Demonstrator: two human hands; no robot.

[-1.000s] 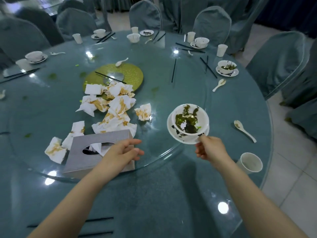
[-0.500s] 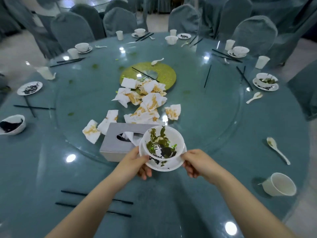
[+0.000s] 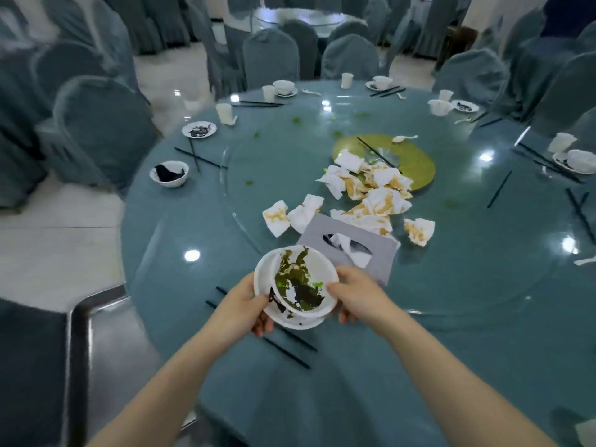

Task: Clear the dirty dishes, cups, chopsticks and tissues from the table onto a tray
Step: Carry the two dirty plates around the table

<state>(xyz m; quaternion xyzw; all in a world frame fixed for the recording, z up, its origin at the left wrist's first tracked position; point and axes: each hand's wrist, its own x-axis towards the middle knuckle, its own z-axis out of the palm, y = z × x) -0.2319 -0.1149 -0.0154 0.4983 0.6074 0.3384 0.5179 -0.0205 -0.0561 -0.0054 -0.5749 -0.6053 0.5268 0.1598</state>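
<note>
Over table edge point(image 3: 180, 317) — bowl point(image 3: 304, 280) now tilted

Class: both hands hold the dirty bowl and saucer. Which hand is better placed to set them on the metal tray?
Left, probably. The left hand grips the saucer under the bowl on the side nearer the metal tray; the right hand is on the far side.

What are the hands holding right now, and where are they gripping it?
Both hold a dirty bowl stacked on a saucer. The left hand grips the left rim, the right hand the right rim.
</note>
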